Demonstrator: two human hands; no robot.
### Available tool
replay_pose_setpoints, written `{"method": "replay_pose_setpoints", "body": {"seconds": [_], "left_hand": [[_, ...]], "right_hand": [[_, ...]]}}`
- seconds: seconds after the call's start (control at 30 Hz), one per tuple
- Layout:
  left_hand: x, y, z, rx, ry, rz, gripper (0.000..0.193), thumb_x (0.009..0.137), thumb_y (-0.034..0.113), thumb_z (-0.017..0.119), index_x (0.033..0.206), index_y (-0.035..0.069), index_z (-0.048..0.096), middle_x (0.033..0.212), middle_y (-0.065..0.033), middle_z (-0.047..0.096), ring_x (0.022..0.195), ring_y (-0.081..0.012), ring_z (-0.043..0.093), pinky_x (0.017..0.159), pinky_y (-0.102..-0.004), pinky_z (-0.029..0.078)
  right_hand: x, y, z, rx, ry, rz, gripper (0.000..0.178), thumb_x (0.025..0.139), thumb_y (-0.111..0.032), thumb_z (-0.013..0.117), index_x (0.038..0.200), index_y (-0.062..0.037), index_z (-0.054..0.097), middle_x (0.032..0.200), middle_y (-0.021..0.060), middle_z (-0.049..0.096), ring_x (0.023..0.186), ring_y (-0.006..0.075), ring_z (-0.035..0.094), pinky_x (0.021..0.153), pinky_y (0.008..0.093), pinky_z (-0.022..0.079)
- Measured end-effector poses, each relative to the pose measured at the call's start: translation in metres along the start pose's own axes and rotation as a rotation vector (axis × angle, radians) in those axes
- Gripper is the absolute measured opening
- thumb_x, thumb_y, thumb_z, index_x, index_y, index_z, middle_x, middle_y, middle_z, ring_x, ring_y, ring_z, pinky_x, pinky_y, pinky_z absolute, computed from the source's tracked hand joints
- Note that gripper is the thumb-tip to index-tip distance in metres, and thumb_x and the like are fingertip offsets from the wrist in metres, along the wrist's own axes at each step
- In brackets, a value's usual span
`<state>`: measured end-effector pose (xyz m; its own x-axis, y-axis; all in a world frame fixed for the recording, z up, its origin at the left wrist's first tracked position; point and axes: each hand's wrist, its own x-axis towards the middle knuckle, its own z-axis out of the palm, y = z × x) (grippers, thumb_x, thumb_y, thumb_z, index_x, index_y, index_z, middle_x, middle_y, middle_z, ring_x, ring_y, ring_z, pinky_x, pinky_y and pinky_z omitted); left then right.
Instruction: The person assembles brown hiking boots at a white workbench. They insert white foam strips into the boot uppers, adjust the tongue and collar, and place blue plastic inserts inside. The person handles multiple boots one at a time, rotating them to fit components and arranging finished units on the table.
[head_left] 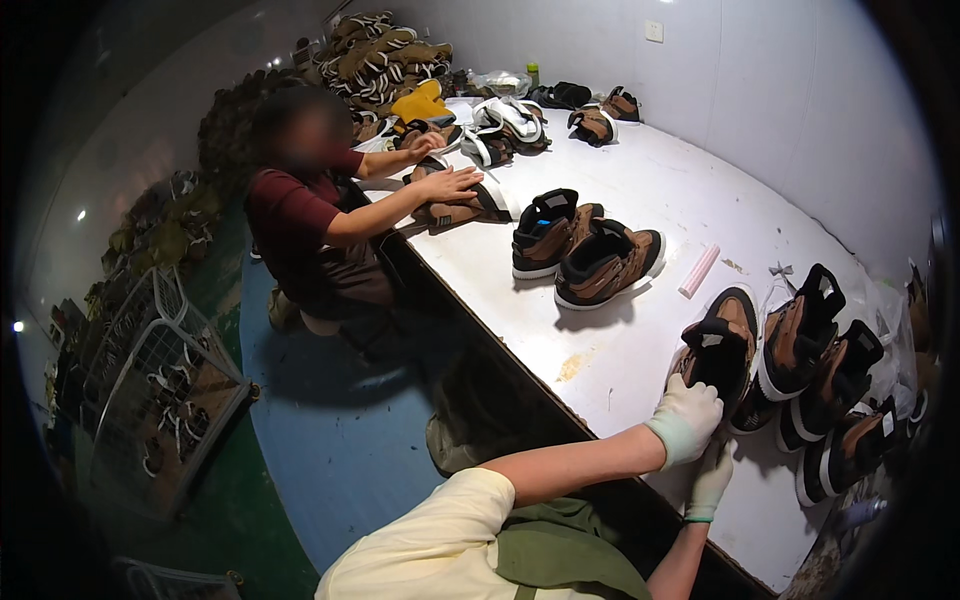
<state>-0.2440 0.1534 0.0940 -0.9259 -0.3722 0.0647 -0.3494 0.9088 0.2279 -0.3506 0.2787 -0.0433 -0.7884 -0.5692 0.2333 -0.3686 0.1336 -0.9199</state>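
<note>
Both of my hands wear pale gloves and are at a brown-and-black high-top shoe (726, 340) with a white sole, at the near right part of the white table (515, 375). My left hand (688, 412) is closed on the shoe's black collar at the end nearest me. Lower down, my right hand (712, 482) holds the same end from the side, its fingertips partly hidden against the shoe. Just right of it stand several matching shoes (795, 345) in a row. Another pair (610, 262) stands farther up the table.
Across the table's left edge a person in a dark red top (290, 215) has both hands on a brown shoe (450, 208). A pink-and-white striped roll (699, 271) lies mid-table. More shoes heap at the back (380, 60). A wire cart (165, 390) stands on the floor at left.
</note>
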Motion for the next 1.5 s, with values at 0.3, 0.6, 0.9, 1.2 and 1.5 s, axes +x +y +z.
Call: {"method": "replay_pose_setpoints", "body": {"seconds": [0.3, 0.6, 0.9, 1.2, 1.5], "left_hand": [[-0.017, -0.004, 0.003, 0.042, 0.379, 0.081, 0.055, 0.074, 0.038, 0.072, 0.113, -0.002, 0.064, 0.12, -0.0176, 0.058, 0.116, -0.0318, 0.052, 0.108, -0.0597, 0.031], [-0.047, -0.016, 0.011, -0.106, 0.603, 0.248, 0.056, 0.075, 0.033, 0.075, 0.117, -0.001, 0.061, 0.134, -0.0196, 0.053, 0.124, -0.0339, 0.05, 0.109, -0.0571, 0.032], [-0.057, -0.026, 0.028, -0.206, 0.643, 0.321, 0.052, 0.074, 0.027, 0.076, 0.117, 0.003, 0.058, 0.137, -0.0186, 0.05, 0.128, -0.0336, 0.049, 0.109, -0.0581, 0.032], [-0.059, -0.029, 0.034, -0.239, 0.638, 0.336, 0.053, 0.073, 0.025, 0.077, 0.118, 0.003, 0.058, 0.137, -0.0184, 0.051, 0.128, -0.0339, 0.048, 0.111, -0.0569, 0.031], [-0.066, -0.031, 0.021, -0.329, 0.703, 0.43, 0.055, 0.073, 0.021, 0.077, 0.121, 0.003, 0.056, 0.136, -0.0201, 0.05, 0.123, -0.0353, 0.052, 0.109, -0.0569, 0.033]], "right_hand": [[0.002, 0.023, -0.002, -0.072, 0.006, -0.018, 0.03, 0.1, -0.012, 0.047, 0.123, 0.0041, 0.058, 0.111, 0.018, 0.068, 0.1, 0.0253, 0.063, 0.09, 0.0352, 0.047], [0.0, 0.029, -0.002, -0.125, -0.018, -0.017, 0.031, 0.102, -0.016, 0.048, 0.123, 0.0022, 0.059, 0.109, 0.0164, 0.068, 0.096, 0.0249, 0.063, 0.088, 0.0368, 0.048], [-0.002, -0.001, 0.002, 0.003, -0.045, 0.033, 0.03, 0.102, -0.013, 0.047, 0.124, 0.0037, 0.059, 0.113, 0.0135, 0.067, 0.101, 0.0197, 0.062, 0.091, 0.0337, 0.048], [-0.002, -0.001, 0.002, 0.013, -0.051, 0.058, 0.03, 0.1, -0.01, 0.048, 0.125, 0.0041, 0.057, 0.116, 0.0152, 0.066, 0.103, 0.0208, 0.061, 0.092, 0.0336, 0.047], [-0.007, 0.0, -0.005, -0.046, -0.045, 0.073, 0.029, 0.101, -0.012, 0.047, 0.124, 0.0009, 0.06, 0.116, 0.0157, 0.067, 0.102, 0.0216, 0.062, 0.089, 0.0338, 0.048]]}}
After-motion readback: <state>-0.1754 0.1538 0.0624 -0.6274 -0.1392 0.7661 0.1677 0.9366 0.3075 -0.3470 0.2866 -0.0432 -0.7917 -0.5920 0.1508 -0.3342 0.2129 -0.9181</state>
